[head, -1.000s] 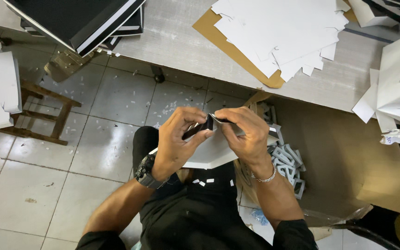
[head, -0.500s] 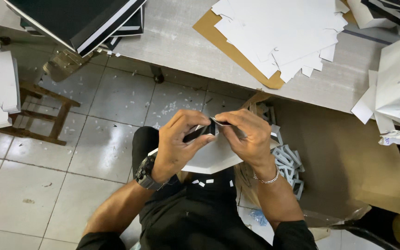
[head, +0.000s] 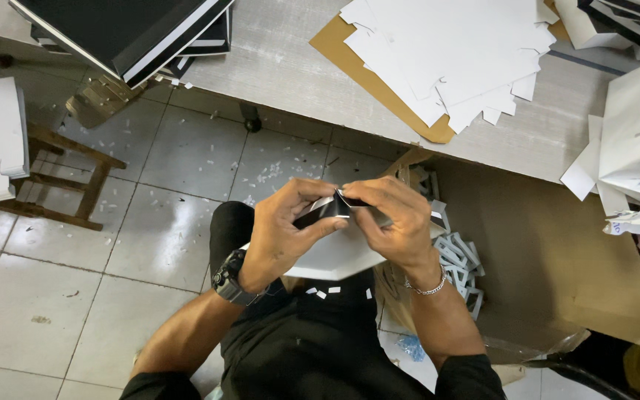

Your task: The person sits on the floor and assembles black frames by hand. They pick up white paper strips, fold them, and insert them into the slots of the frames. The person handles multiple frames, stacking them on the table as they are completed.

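both hands meet over the lap, just off the table edge. left hand [head: 284, 231] closed in a pinch on a small black folded card piece [head: 322, 212], thumb along its lower face, fingers curled over the top; a dark wristwatch [head: 230, 278] on that wrist. right hand [head: 396, 222] also closed, fingertips pinching the same piece at its right end, where a crease or flap stands up; thin bracelet [head: 427, 287] at the wrist. held between the two hands like this, the piece is braced from both ends, which i judge suits bending or pressing a fold. under the hands a white sheet [head: 335, 255] lies across the lap, partly hidden by them, with a few small white scraps on the dark clothing just below it. to the right, near the right forearm, an open brown carton [head: 557, 259] holds a heap of pale cut-out offcuts [head: 457, 255], placed within easy reach. the grey table [head: 283, 67] runs across the top: stack of white die-cut sheets [head: 453, 52] on brown board, black flat boards [head: 120, 30] at the far left corner, white bags [head: 635, 148] hanging over the right edge. tiled floor [head: 75, 296] on the left is littered with paper bits; a wooden stool [head: 61, 185] carrying white boards stands well apart. room to move lies leftward and down; the carton and table edge close in on the right and ahead.
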